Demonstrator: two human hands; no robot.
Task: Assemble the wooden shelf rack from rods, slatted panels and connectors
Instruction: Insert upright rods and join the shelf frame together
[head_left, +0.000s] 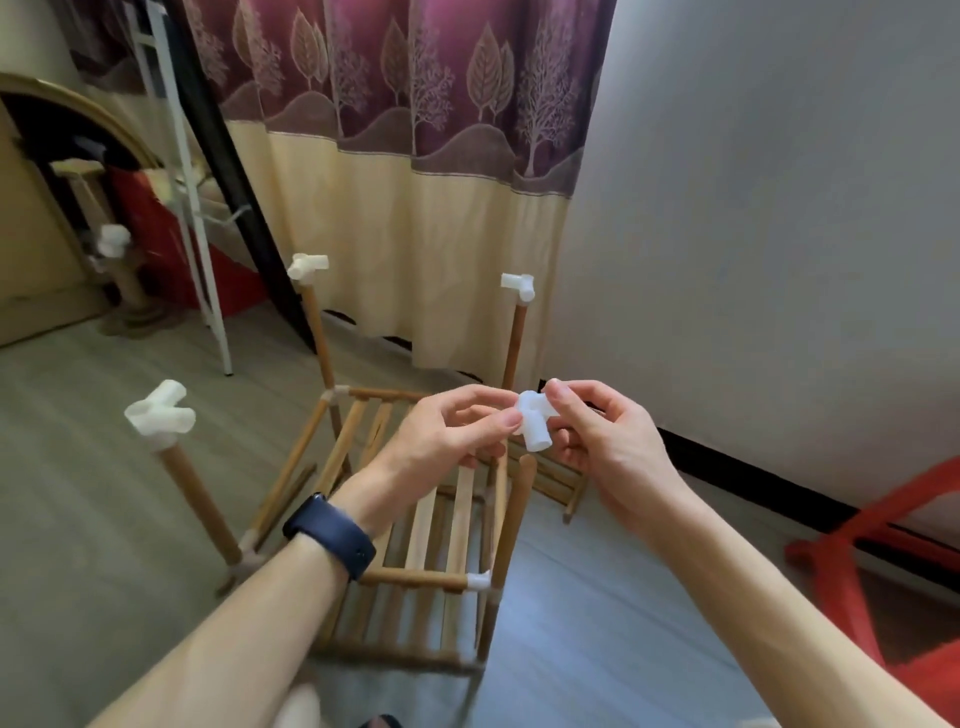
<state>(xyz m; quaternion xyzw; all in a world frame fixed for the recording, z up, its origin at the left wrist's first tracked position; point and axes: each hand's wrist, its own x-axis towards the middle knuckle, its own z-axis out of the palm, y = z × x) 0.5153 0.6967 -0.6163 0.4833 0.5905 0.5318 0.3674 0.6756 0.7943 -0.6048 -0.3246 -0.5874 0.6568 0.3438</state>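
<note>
A half-built wooden rack (415, 577) stands on the floor below my arms, with slatted shelves and upright rods. Three uprights carry white plastic connectors: near left (160, 413), far left (307, 266) and far right (519, 287). The near right upright (522, 493) has a bare top. Just above it I hold a loose white connector (535, 423) with both hands. My left hand (447, 434) pinches its left end, and my right hand (597, 431) pinches its right side with thumb and fingers. A dark watch sits on my left wrist.
A maroon and cream curtain (415, 182) hangs behind the rack, and a white wall (753, 234) runs along the right. A red plastic stool (883, 545) stands at the right edge. White metal legs (202, 260) and cluttered furniture stand at the far left.
</note>
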